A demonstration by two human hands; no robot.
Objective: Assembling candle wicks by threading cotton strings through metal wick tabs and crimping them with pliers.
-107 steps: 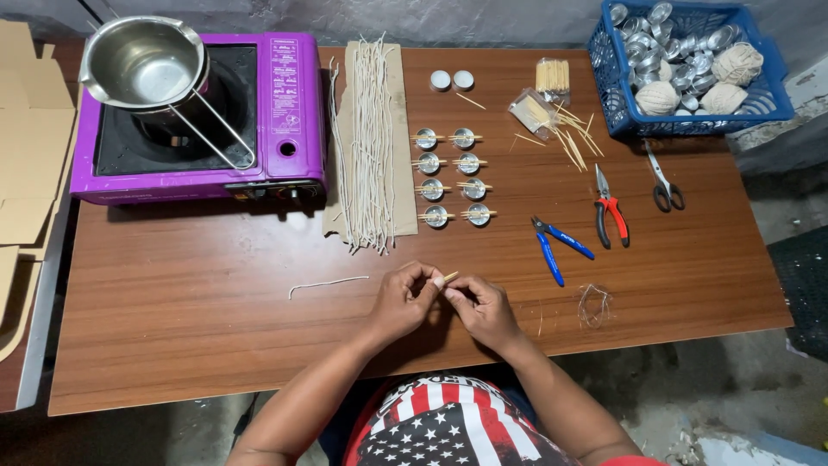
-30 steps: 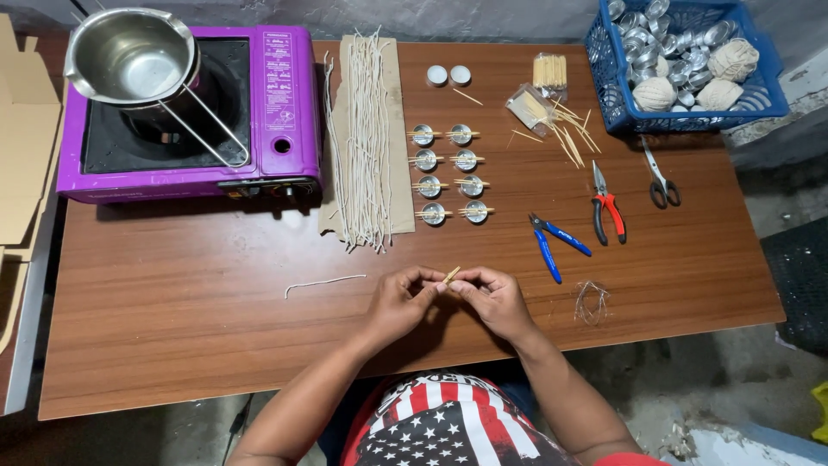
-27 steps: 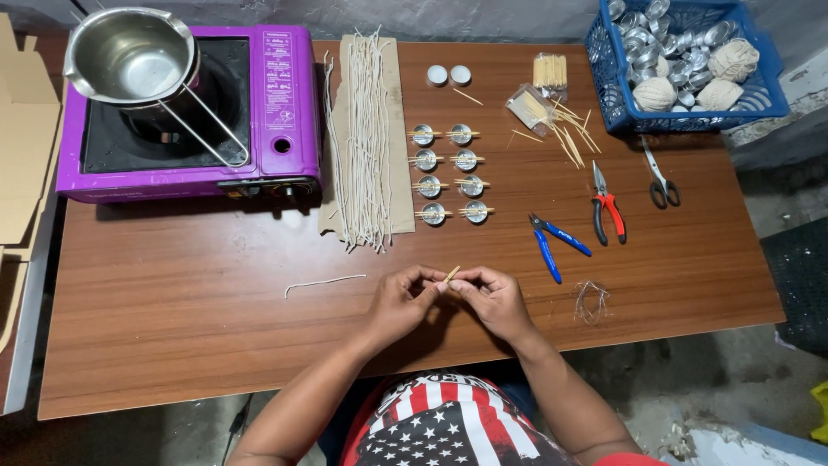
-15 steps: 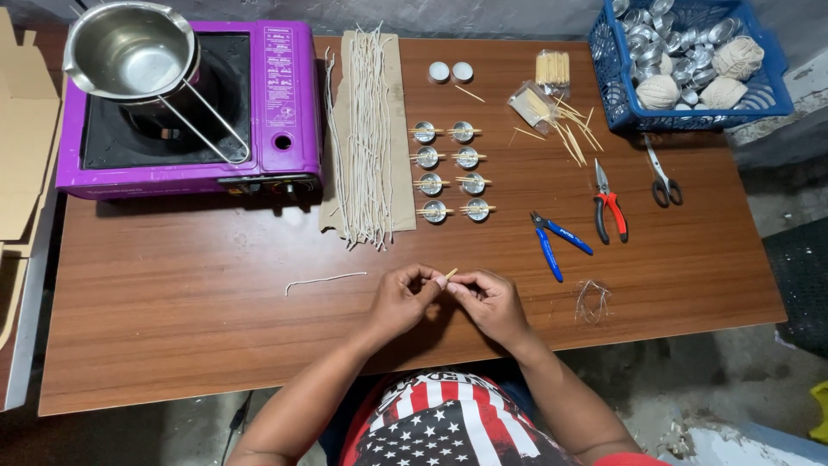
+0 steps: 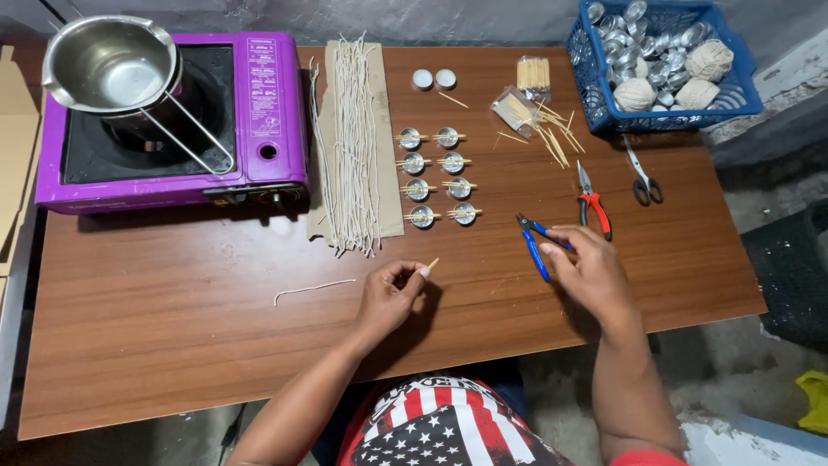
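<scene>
- The left hand point(image 5: 390, 296) rests low on the wooden table point(image 5: 172, 345), near its front edge; its fingertips are pressed together and pinch a short thin wooden stick point(image 5: 430, 265), which points up and to the right.
- The right hand point(image 5: 588, 267) is loosely spread, fingers a little curled, and it lies over the blue-handled pliers point(image 5: 533, 243) — the fingertips touch or almost touch the handles, I cannot tell which.
- A single piece of white wick string point(image 5: 314, 289) lies on the table just to the left of the left hand, not touching it.
- Red-handled pliers point(image 5: 592, 203) lie just beyond the right hand, and dark scissors point(image 5: 641, 177) lie further to the right.
- In the middle of the table stand eight small metal cups point(image 5: 436, 176) in two columns, each with thin sticks laid across its top; two more small round cups point(image 5: 434, 79) stand apart behind them.
- A bundle of many white wicks point(image 5: 352, 147) lies on a strip of cardboard, beside the cups on their left.
- Loose wooden sticks point(image 5: 552, 138) and two small packets of them lie near the blue basket point(image 5: 595, 86), which holds empty metal cups and balls of string.
- At the far left a purple portable stove point(image 5: 259, 112) carries a steel pot point(image 5: 108, 65) with a wire handle.
</scene>
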